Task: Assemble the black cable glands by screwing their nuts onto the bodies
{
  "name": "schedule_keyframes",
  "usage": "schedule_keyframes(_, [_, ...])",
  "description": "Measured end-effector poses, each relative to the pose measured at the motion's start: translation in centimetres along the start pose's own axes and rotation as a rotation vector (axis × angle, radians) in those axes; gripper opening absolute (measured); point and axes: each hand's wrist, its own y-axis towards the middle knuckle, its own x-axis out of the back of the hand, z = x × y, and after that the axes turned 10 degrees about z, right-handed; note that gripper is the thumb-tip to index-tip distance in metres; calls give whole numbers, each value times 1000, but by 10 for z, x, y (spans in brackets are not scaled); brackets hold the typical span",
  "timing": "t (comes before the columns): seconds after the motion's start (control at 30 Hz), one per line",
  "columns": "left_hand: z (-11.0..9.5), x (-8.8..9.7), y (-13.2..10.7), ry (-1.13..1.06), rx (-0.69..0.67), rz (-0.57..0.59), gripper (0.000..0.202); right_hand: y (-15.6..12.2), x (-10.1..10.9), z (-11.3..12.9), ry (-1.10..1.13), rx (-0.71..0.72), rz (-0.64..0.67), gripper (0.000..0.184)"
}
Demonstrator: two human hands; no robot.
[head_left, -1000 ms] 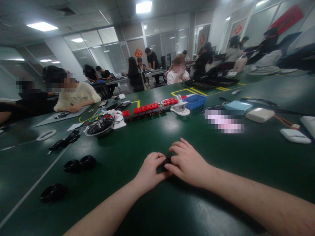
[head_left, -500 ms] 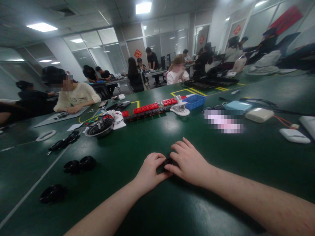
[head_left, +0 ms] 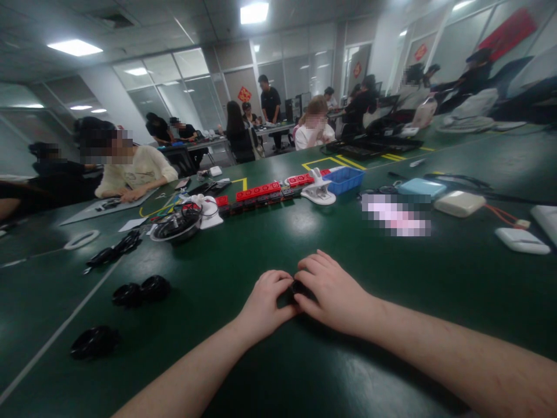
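My left hand (head_left: 266, 305) and my right hand (head_left: 333, 290) meet over the green table, both with fingers curled around a small black rounded object (head_left: 296, 288). Most of that object is hidden between my fingers, so its kind is unclear. To the left lie a pair of glossy black ring-shaped pieces (head_left: 141, 291), touching each other. Nearer to me is another black ring-shaped piece (head_left: 93, 342).
A metal bowl of black cables (head_left: 176, 226) stands at the far left, beside red blocks in a row (head_left: 259, 191). Beyond my hands are a white clip stand (head_left: 319, 191) and a blue bin (head_left: 343, 181). Across the table sits a person in a cream top (head_left: 143, 165).
My right hand has shifted slightly; its raised fingers have come down and closed in over the black object. My left hand has stayed in place.
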Motion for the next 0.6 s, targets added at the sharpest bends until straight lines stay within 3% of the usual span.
schedule_keyframes(0.47, [6, -4, 0, 12, -26, -13, 21, 0, 0, -3, 49, 63, 58, 32])
schedule_keyframes(0.6, [6, -3, 0, -8, -1, 10, 28, 0, 2, -2, 79, 92, 72, 35])
